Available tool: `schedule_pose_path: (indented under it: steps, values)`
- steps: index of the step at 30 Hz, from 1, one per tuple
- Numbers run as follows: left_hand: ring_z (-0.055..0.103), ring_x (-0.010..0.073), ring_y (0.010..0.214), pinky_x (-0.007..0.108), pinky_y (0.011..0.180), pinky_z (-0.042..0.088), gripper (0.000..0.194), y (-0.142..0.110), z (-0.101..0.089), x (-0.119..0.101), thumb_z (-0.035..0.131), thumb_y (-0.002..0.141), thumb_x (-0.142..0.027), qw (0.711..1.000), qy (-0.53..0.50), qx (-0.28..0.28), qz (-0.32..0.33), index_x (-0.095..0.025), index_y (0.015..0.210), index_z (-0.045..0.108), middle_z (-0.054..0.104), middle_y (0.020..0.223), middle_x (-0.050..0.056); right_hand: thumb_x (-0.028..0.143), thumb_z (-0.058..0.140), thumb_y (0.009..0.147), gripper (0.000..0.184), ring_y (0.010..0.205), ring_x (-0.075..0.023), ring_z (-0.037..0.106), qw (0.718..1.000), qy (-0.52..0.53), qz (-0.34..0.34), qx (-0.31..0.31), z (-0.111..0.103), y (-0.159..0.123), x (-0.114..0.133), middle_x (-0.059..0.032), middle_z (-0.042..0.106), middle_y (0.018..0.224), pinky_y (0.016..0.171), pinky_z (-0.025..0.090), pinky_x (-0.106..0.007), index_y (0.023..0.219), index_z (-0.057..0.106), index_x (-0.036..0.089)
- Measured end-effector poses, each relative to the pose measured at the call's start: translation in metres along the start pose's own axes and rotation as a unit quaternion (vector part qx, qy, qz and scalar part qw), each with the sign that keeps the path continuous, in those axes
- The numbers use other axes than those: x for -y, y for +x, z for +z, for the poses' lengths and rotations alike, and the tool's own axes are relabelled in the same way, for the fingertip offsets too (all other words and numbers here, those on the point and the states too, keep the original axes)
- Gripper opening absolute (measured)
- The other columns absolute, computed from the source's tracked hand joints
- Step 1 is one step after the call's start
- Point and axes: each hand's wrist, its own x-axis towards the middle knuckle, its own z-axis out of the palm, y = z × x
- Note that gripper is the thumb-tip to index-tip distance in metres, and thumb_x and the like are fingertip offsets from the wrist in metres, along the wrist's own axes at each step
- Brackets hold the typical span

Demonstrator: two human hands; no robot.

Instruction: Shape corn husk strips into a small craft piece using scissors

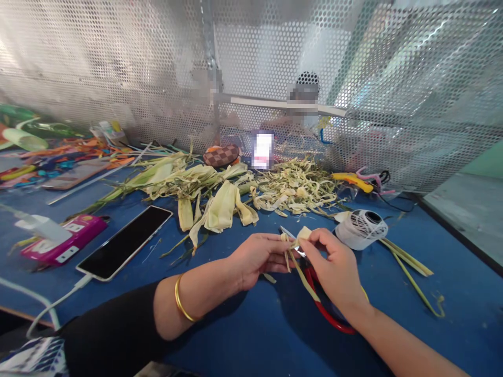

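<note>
Between my two hands is a pale strip of corn husk [303, 277], its long end hanging down toward the table. My left hand [259, 259] pinches it at a looped or folded part, fingertips pressed together. My right hand [334, 267] grips the upper end of the same husk between thumb and forefinger. Scissors with red handles [334, 324] lie on the table under my right hand, their blades partly hidden. A spool of white thread [361, 230] stands just beyond my right hand. Whole husks [220, 209] are piled in front of my hands.
Shredded husk [298, 188] is heaped behind my hands. On the left lie a black-screened phone [126, 243] on a charging cable and a purple power strip [65, 241]. Husk stalks [412, 267] rest at the right. A perforated metal panel [255, 63] bounds the blue table.
</note>
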Motion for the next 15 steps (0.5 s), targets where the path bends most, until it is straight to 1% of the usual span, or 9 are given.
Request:
schedule_pose_path:
  steps: [2,4,6,8,10,12,13,14,15]
  values:
    - [0.064,0.011,0.063,0.022,0.064,0.049,0.012,0.0,0.0,-0.001,0.07,0.073,-0.022,1.0,0.003,-0.005,0.008,-0.013,0.081,0.07,0.071,0.079,0.008,0.037,0.057,0.081,0.026,0.058,-0.015,0.053,0.989,0.088,0.117,0.036,0.001,0.002,-0.004,0.0017,0.055,0.06,0.057,0.043,-0.027,0.063,0.05,0.02]
    - [0.064,0.0114,0.064,0.022,0.066,0.049,0.013,0.001,0.0,-0.001,0.072,0.072,-0.023,1.0,0.006,-0.003,0.018,-0.013,0.079,0.07,0.071,0.077,0.008,0.038,0.059,0.079,0.024,0.059,-0.0163,0.057,0.966,0.165,0.188,0.06,0.004,0.002,-0.007,0.0008,0.06,0.062,0.057,0.046,-0.028,0.066,0.052,0.02]
    - [0.064,0.0112,0.063,0.021,0.065,0.049,0.014,0.002,-0.001,0.0,0.074,0.07,-0.025,0.999,0.01,-0.01,0.035,-0.012,0.076,0.069,0.07,0.074,0.007,0.038,0.059,0.079,0.023,0.059,-0.0171,0.06,0.953,0.195,0.217,0.077,0.007,0.001,-0.01,-0.0003,0.062,0.063,0.057,0.048,-0.028,0.068,0.054,0.019]
    - [0.061,0.0097,0.058,0.021,0.062,0.048,0.014,0.004,-0.002,0.0,0.075,0.068,-0.024,0.998,0.016,-0.031,0.061,-0.012,0.072,0.069,0.068,0.069,0.005,0.038,0.057,0.081,0.022,0.057,-0.017,0.061,0.959,0.168,0.206,0.098,0.007,0.001,-0.013,-0.0007,0.063,0.063,0.054,0.048,-0.028,0.072,0.056,0.018]
    - [0.058,0.0085,0.053,0.021,0.058,0.046,0.013,0.005,-0.004,-0.001,0.074,0.067,-0.022,0.995,0.016,-0.056,0.085,-0.011,0.068,0.068,0.066,0.063,0.004,0.037,0.055,0.083,0.02,0.055,-0.017,0.061,0.984,0.076,0.135,0.085,0.004,0.002,-0.017,-0.0007,0.063,0.065,0.052,0.048,-0.028,0.086,0.058,0.017]
    - [0.056,0.0085,0.052,0.021,0.056,0.046,0.013,0.006,-0.005,-0.002,0.073,0.067,-0.022,0.993,0.008,-0.07,0.098,-0.011,0.066,0.067,0.064,0.06,0.003,0.032,0.057,0.084,0.025,0.063,-0.0187,0.063,0.997,-0.06,-0.013,0.035,-0.001,0.003,-0.018,-0.0038,0.066,0.075,0.056,0.05,-0.03,0.104,0.058,0.016]
    - [0.056,0.0086,0.052,0.021,0.057,0.045,0.013,0.006,-0.006,-0.003,0.072,0.067,-0.022,0.992,0.003,-0.073,0.1,-0.011,0.067,0.067,0.064,0.06,0.003,0.028,0.057,0.085,0.027,0.071,-0.0197,0.065,0.985,-0.13,-0.113,0.013,-0.004,0.004,-0.018,-0.006,0.067,0.083,0.062,0.05,-0.032,0.11,0.057,0.017]
    - [0.056,0.0085,0.052,0.021,0.057,0.045,0.014,0.006,-0.007,-0.003,0.073,0.066,-0.023,0.992,-0.003,-0.073,0.1,-0.011,0.067,0.067,0.064,0.06,0.003,0.023,0.057,0.086,0.027,0.079,-0.0202,0.065,0.957,-0.19,-0.217,-0.001,-0.006,0.004,-0.016,-0.0077,0.067,0.09,0.069,0.05,-0.033,0.112,0.058,0.018]
    - [0.056,0.0084,0.053,0.021,0.058,0.046,0.015,0.006,-0.007,-0.003,0.074,0.065,-0.023,0.993,-0.006,-0.071,0.098,-0.011,0.067,0.067,0.063,0.061,0.003,0.018,0.056,0.087,0.025,0.086,-0.0201,0.064,0.919,-0.236,-0.315,-0.007,-0.009,0.004,-0.014,-0.0084,0.067,0.095,0.077,0.049,-0.034,0.111,0.061,0.019]
